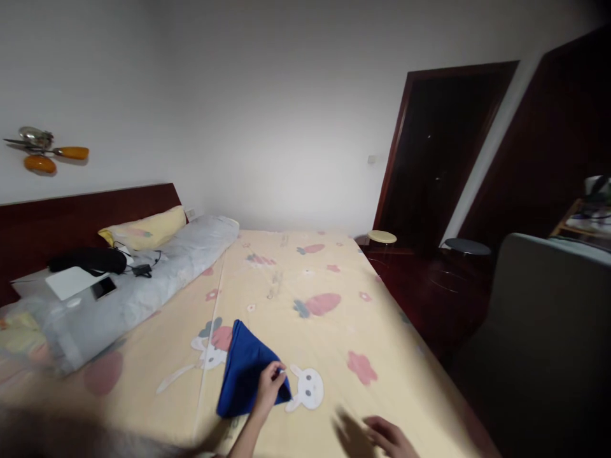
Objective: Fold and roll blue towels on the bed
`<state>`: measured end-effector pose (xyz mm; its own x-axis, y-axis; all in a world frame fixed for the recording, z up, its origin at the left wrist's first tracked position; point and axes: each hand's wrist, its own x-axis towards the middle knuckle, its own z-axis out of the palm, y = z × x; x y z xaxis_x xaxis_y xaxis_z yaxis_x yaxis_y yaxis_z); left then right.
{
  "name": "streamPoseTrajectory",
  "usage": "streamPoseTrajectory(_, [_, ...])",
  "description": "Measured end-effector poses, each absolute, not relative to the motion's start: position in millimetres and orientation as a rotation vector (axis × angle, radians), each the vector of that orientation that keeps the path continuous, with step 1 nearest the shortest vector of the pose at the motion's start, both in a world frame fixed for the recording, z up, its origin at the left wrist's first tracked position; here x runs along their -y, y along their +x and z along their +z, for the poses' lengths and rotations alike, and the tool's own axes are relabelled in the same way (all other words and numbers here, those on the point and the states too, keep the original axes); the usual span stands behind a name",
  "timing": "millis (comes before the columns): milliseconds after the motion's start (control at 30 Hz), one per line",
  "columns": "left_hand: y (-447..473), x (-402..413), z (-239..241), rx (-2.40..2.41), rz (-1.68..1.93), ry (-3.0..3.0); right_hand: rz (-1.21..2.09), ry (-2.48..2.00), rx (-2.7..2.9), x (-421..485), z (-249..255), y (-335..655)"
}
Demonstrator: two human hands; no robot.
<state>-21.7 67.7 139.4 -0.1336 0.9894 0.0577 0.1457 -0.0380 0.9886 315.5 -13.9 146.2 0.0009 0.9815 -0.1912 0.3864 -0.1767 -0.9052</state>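
A folded blue cloth (245, 366), roughly triangular, lies on the patterned bed sheet (305, 337) in front of me. My left hand (270, 385) is over its right side, thumb and fingers pinched together at the fabric near the edge. A small white spot shows at those fingertips, too small to name. To the right, my right hand (389, 437) hovers low over the sheet with its fingers loosely apart, holding nothing. It is partly cut off by the bottom edge, and its shadow falls beside it.
Along the left side lie a rolled grey quilt (157, 273), a yellow pillow (147, 230), a phone (104, 288) and a black cable with an adapter (142, 270). Beyond the bed's right edge are a yellow stool (382, 236), a dark stool (468, 247) and a grey panel (539, 331).
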Motion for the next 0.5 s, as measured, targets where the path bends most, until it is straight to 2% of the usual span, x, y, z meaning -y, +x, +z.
streamPoseTrajectory(67, [16.8,-55.5,145.3,-1.286,1.269,1.263,1.371,-1.416,1.425,5.4,150.9,265.4])
streamPoseTrajectory(200, [56.3,-28.7,163.4,-1.084,1.259,1.183,1.204,-1.207,1.390,4.6,159.3,197.6])
streamPoseTrajectory(333, [59.0,-12.1,188.5,-0.970,1.277,1.038,1.023,-1.230,1.317,18.6,171.9,187.3])
streamPoseTrajectory(500, [60.0,-4.8,220.4,-0.899,1.319,0.863,1.041,-1.185,1.281,30.3,195.3,196.1])
